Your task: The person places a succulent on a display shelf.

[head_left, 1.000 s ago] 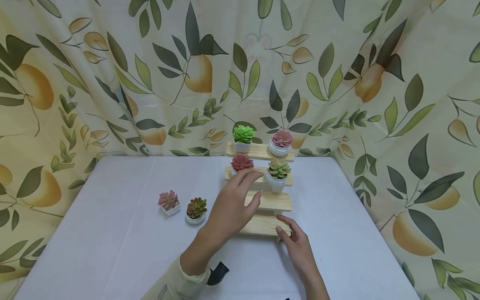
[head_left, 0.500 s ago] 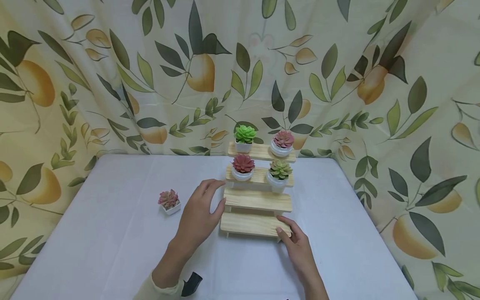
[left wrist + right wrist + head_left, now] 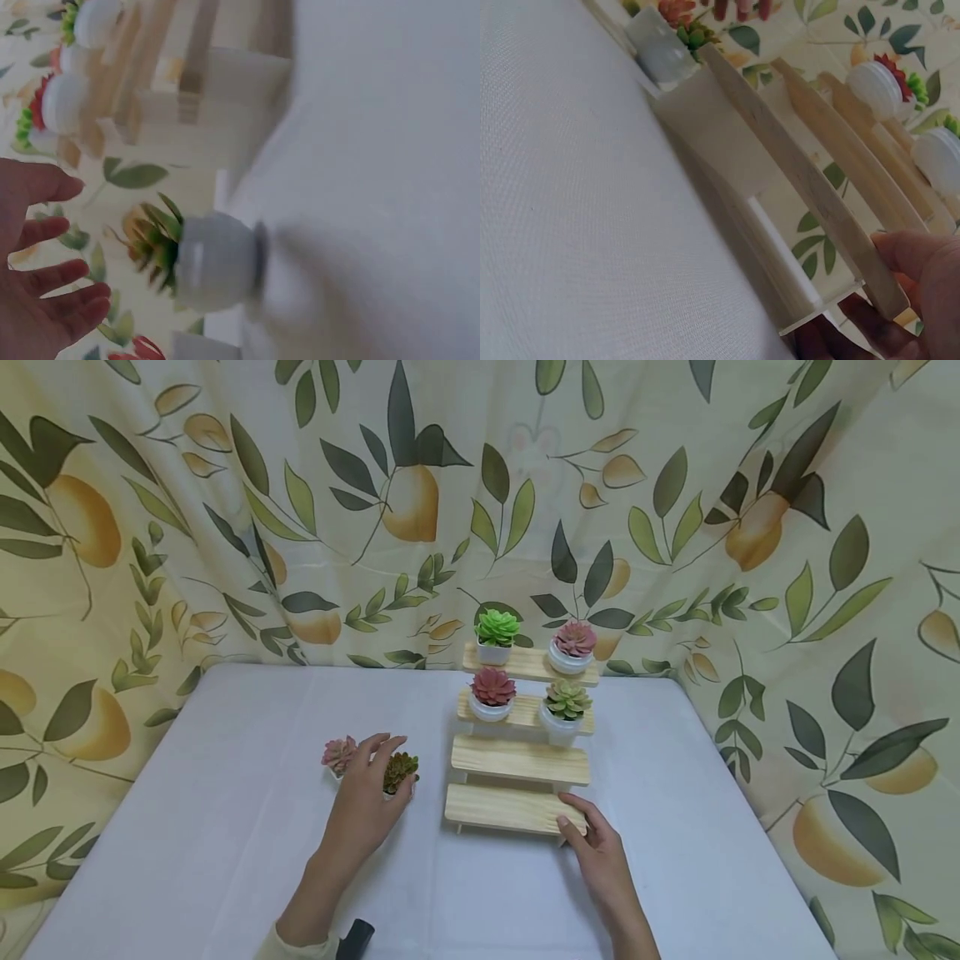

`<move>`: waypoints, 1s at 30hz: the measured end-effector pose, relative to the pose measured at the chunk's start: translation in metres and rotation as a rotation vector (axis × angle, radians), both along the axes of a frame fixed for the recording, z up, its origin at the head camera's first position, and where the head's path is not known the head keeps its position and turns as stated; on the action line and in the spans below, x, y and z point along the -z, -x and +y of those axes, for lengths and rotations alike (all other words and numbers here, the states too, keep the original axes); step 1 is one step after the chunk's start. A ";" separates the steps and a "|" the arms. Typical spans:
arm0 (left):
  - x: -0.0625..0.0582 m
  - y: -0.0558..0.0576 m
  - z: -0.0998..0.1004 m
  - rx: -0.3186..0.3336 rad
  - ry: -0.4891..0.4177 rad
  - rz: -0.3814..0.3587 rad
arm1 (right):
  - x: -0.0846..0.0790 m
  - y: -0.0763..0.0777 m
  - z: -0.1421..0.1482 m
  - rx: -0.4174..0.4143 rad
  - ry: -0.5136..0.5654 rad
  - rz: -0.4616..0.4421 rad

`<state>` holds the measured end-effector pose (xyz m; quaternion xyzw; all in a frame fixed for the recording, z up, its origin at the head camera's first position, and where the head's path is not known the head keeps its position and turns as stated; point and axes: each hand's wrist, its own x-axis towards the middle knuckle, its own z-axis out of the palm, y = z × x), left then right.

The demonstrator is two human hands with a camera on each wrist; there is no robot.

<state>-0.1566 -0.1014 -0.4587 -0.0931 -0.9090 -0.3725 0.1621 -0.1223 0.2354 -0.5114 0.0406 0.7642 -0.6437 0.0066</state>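
Observation:
My left hand [image 3: 367, 797] reaches over a small green-brown potted succulent [image 3: 400, 772] on the left of the table. In the left wrist view its fingers are spread, and a gap shows between them and the plant [image 3: 154, 244] in its round white pot. Partly behind this hand is a pink succulent [image 3: 339, 754]. At the lower right corner of a tiered wooden plant stand [image 3: 513, 808], my right hand [image 3: 600, 847] grips the lowest board, its thumb on the board and other fingers round the end in the right wrist view.
Bright green [image 3: 497, 628] and pink [image 3: 573, 641] succulents stand on the top tier. Below them are a dark red one [image 3: 492, 687] and a pale green one [image 3: 567, 700]. The white-covered table [image 3: 225, 793] backs onto a fruit-patterned curtain [image 3: 450, 510].
My left hand has moved from in front of the stand leftward and down to the green-brown succulent. The right hand keeps its grip on the stand's corner.

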 end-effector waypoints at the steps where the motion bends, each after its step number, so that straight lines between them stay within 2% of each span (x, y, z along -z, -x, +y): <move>1: 0.005 0.000 -0.003 0.003 -0.010 -0.025 | 0.000 0.000 0.000 -0.002 -0.003 0.005; 6: 0.023 -0.001 -0.012 0.027 -0.067 -0.105 | 0.000 -0.001 0.001 -0.009 0.005 0.002; 15: 0.044 0.001 -0.019 0.051 -0.098 -0.142 | 0.002 0.000 0.003 -0.009 -0.010 -0.018; 23: 0.054 0.005 -0.022 0.105 -0.149 -0.189 | 0.002 0.001 0.002 -0.002 0.000 -0.034; 30: 0.059 0.007 -0.025 0.120 -0.167 -0.204 | 0.002 0.001 0.002 0.013 -0.008 -0.055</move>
